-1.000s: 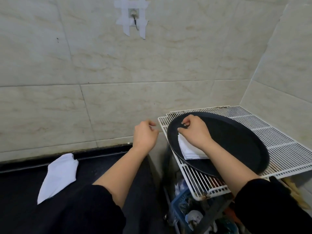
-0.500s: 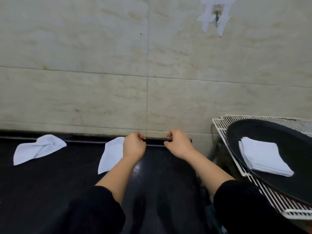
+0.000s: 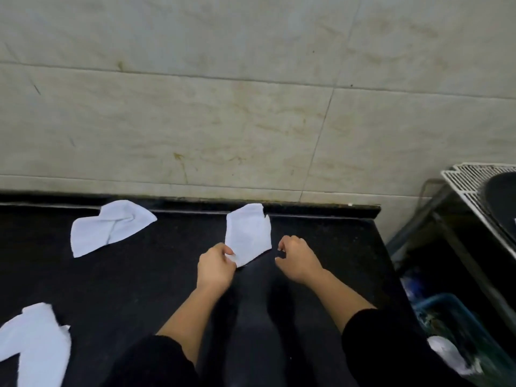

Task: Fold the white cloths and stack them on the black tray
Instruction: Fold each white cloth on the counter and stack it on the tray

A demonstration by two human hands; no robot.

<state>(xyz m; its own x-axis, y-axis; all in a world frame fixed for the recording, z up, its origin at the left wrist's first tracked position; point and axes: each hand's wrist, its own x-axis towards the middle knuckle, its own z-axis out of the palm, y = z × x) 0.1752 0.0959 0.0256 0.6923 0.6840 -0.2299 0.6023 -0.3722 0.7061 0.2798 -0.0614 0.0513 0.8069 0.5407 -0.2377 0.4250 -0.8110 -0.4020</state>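
On the black counter (image 3: 321, 247) lies a white cloth (image 3: 248, 233) near the back edge, and my left hand (image 3: 215, 266) pinches its near left corner. My right hand (image 3: 297, 261) hovers just right of that cloth with its fingers curled and nothing in them. A second white cloth (image 3: 109, 226) lies crumpled to the left, and a third (image 3: 33, 344) at the lower left corner. Only the rim of the black tray (image 3: 499, 196) shows at the far right edge.
The tray sits on a white wire rack (image 3: 463, 177) right of the counter. Below the rack are a blue basket (image 3: 446, 308) and mixed clutter. A tiled wall (image 3: 251, 93) rises straight behind the counter.
The view has swung left from the tray to the counter. My left hand has taken hold of the nearest cloth's corner, and my right hand has come down beside it.
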